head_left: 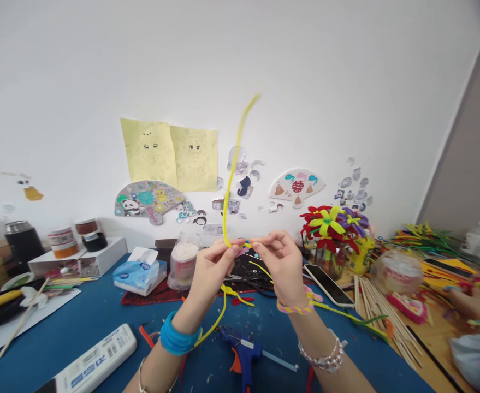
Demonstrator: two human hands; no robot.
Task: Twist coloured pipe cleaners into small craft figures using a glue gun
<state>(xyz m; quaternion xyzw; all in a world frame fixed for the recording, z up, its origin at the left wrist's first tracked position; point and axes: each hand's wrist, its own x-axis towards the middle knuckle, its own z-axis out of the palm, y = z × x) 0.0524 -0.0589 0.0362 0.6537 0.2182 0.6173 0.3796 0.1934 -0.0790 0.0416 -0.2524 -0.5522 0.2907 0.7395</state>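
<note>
Seemingly partway along, the yellow pipe cleaner [230,183] is pinched in the fingertips of the left hand [215,265] and right hand [279,264] above the tabletop [114,308], bent by the left thumb, its long upper length left free.

Across the upper frame, a hand could pass before the white wall [325,71]; the upright yellow pipe cleaner [229,185] stands in the way at centre. At middle left, blue tabletop [104,311] leaves passage between the tissue pack [139,275] and the blue-lettered white case [100,357]. The glue gun [244,352] blocks lower centre; the phone [329,285], pipe-cleaner bouquet [325,222] and wooden sticks [383,316] crowd the right.
</note>
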